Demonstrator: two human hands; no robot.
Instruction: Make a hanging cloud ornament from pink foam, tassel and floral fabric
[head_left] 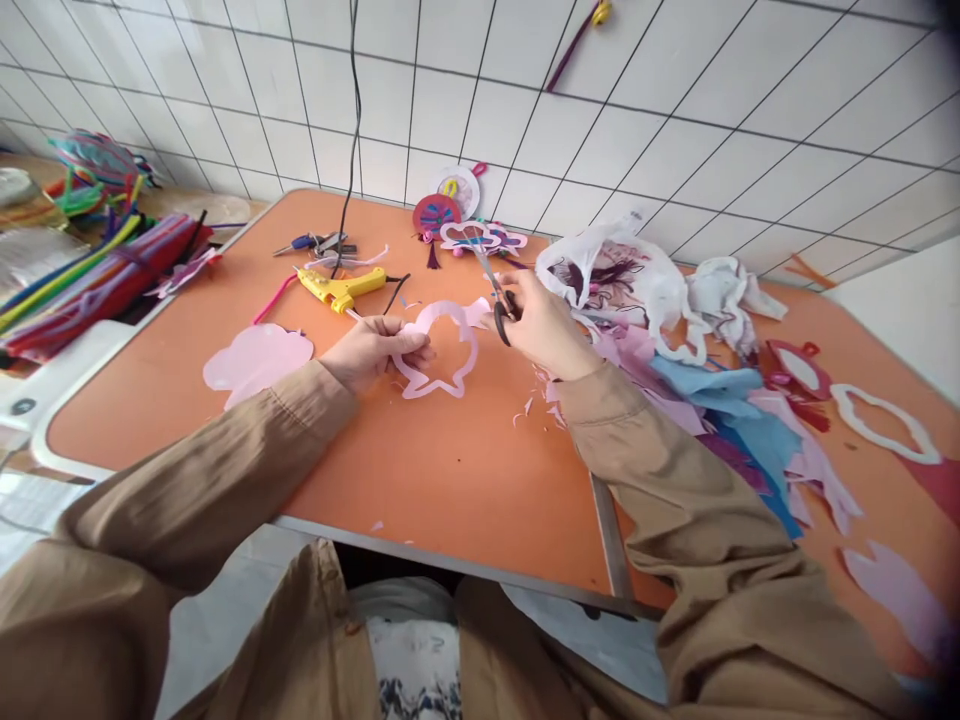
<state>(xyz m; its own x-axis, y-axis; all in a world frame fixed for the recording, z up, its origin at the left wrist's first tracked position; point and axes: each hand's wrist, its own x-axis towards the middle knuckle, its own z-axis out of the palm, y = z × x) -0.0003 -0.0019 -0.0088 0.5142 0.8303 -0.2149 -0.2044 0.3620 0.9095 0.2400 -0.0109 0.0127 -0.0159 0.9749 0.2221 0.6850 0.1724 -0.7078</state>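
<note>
My left hand (pixel 382 350) pinches the left side of a pink cut-out frame (pixel 471 352), a thin rounded outline with pointed lobes at its lower edge. A loose strip of it reaches up toward my right hand (pixel 544 325), which is closed on scissors (pixel 501 312) with dark handles. Their blades point up and away, near the frame's upper right. Left of my left hand lies a flat pink cloud-shaped piece (pixel 259 362). Just beyond that hand rests a yellow glue gun (pixel 341 288). Small pink scraps (pixel 529 408) are scattered below my right hand.
At the back stand finished round ornaments (pixel 437 216). White plastic bags (pixel 622 275) and pink and blue sheets (pixel 705 385) are heaped on the right. A white wavy frame (pixel 885 425) lies farther right. Colourful pipe cleaners (pixel 112 270) fill the left. A black cable (pixel 354 130) hangs down.
</note>
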